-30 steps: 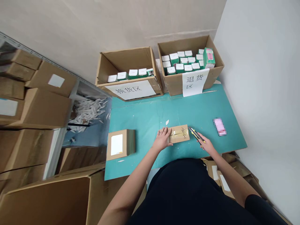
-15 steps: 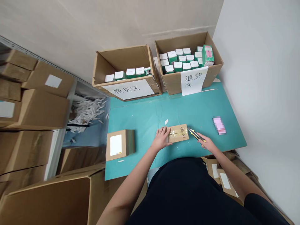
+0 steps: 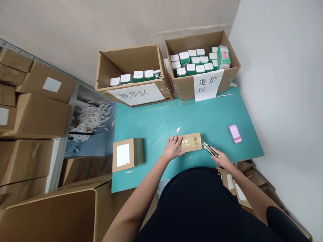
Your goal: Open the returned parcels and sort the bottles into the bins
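Note:
A small cardboard box (image 3: 191,143) lies flat on the green table (image 3: 153,121), with clear tape and handwriting on its top. My left hand (image 3: 173,148) grips its left end, the fingers over the far side and the thumb at the near edge. In my right hand (image 3: 220,157) is a black and yellow utility knife (image 3: 210,149), the fingers closed round its handle. The blade tip is at the right end of the box; whether it cuts into the tape is too small to tell.
A labelled carton (image 3: 128,154) stands at the table's left. Two large open boxes, one on the left (image 3: 136,95) and one on the right (image 3: 184,87), hold green-and-white packages at the back. A pixelated pink item (image 3: 235,133) lies at right. Stacked cartons (image 3: 37,114) fill the left side.
The utility knife has shifted slightly toward me along the box's right end, and its angle has turned a little. My left hand keeps its hold on the box. The whole view has shifted slightly.

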Available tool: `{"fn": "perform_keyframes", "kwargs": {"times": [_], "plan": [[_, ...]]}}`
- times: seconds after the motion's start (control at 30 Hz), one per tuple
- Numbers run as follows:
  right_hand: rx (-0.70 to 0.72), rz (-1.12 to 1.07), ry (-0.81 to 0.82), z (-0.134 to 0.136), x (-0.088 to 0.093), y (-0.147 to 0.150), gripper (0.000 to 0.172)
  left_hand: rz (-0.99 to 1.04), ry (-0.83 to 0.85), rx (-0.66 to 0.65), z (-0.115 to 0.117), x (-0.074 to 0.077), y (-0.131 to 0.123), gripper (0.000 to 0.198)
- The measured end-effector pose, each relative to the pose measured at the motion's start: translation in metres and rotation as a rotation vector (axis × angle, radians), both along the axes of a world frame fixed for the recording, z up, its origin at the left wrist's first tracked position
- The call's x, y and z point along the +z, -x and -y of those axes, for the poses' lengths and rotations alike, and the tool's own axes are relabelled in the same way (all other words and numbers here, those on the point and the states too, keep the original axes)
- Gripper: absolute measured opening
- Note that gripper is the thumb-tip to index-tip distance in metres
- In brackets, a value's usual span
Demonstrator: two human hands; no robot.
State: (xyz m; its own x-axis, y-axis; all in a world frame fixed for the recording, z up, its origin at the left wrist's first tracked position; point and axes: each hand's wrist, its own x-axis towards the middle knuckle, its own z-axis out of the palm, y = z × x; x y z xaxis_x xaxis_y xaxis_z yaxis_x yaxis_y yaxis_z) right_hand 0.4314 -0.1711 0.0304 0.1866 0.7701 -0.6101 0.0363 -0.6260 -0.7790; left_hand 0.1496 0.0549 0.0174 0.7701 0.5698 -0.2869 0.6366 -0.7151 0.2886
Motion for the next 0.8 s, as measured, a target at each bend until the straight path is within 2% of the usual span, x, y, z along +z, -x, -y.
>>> {"fn": "perform_keyframes", "kwargs": {"times": [0.1,0.3,0.57,0.8], "plan": [[0.01,0.016,-0.006,-0.002,0.002,-0.004,0.074,0.005,0.0,-0.003,0.0,0.001,-0.001,0.105],[0.121,-0.003,0.051,-0.008,0.01,-0.023,0.076,-0.008,-0.002,-0.001,-0.001,0.001,-0.001,0.105],[0.079,0.0,0.021,0.012,0.012,-0.006,0.073,0.015,0.002,-0.024,-0.001,-0.006,0.003,0.106],[0.067,-0.012,0.035,0.027,0.012,-0.006,0.075,0.024,0.02,-0.045,-0.003,-0.006,0.006,0.106]]}}
